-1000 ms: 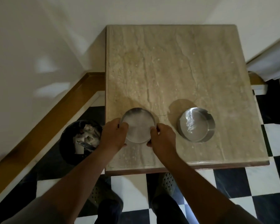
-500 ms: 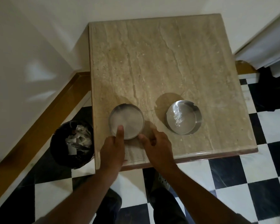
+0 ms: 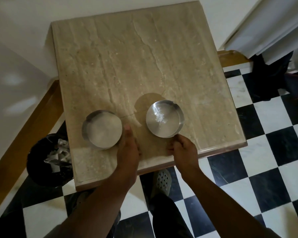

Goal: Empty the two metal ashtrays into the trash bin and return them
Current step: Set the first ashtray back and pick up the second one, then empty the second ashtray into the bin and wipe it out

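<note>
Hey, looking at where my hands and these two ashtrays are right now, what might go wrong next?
1. The right ashtray holds white ash, and the right hand seems to pinch only its near rim. Lifted that way it may tip and spill on the table.
2. The trash bin sits on the floor to the left, partly under the table edge, so ash could scatter during the carry.
3. The left ashtray is near the left hand and could get knocked.
</note>
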